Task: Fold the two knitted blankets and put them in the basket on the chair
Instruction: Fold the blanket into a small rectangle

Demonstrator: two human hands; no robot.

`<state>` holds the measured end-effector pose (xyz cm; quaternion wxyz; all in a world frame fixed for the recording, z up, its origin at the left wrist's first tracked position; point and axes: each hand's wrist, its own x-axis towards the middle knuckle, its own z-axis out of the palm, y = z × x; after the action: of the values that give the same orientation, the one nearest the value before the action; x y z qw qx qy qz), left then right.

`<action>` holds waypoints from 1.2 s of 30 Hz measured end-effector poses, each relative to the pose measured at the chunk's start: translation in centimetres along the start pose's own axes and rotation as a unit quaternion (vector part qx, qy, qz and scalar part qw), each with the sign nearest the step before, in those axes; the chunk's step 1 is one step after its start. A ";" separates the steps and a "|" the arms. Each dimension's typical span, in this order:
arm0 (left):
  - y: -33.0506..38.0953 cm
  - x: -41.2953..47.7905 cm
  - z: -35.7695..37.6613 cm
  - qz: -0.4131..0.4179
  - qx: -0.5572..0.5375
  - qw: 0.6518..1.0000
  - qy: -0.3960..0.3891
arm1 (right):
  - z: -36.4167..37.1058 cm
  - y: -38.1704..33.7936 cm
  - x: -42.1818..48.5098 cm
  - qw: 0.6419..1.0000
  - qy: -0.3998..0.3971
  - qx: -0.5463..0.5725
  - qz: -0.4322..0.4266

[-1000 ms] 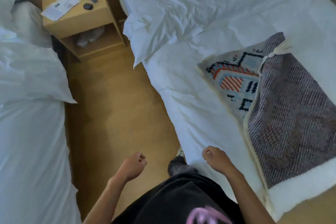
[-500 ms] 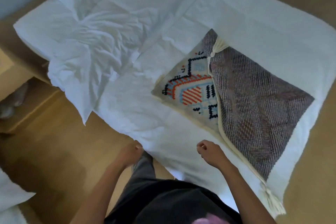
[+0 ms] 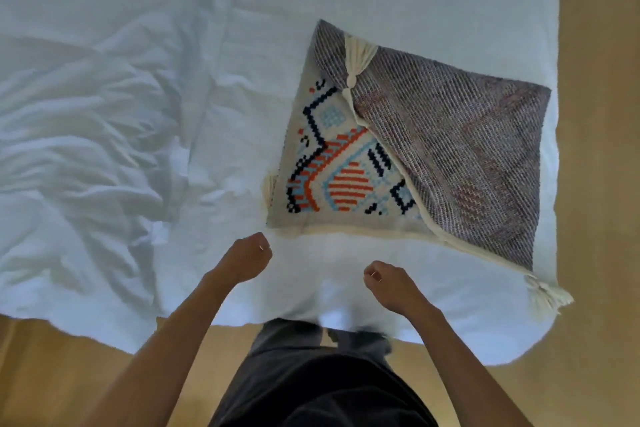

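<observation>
One knitted blanket [image 3: 346,180] lies on the white bed [image 3: 138,97], toward its right end and close to the near edge where I stand. A corner is folded diagonally over the patterned face, showing the grey-purple reverse, and a cream tassel [image 3: 356,59] lies on the fold. A second tassel [image 3: 545,295] lies by the bed's near right corner. My left grip [image 3: 247,257] and right grip [image 3: 384,283] hover above the near edge, both curled into fists and holding nothing, just short of the blanket.
</observation>
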<state>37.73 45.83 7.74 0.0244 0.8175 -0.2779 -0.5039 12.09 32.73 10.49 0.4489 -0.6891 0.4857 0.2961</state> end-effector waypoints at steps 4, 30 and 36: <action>0.6 4.0 -0.9 0.035 0.055 0.998 -0.024 | 0.7 -2.0 2.8 1.000 0.017 0.001 -0.005; -1.3 10.8 4.0 0.188 0.289 0.897 0.277 | 4.8 -1.1 18.0 0.930 0.280 -0.142 -0.192; -4.4 9.6 4.6 0.106 0.369 0.896 0.224 | 5.6 0.0 16.8 0.920 0.268 -0.143 -0.247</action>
<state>39.03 46.03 -3.71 -0.1638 0.8248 -0.5159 -0.1636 18.16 31.03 -6.06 0.2571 -0.8976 0.3549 0.0463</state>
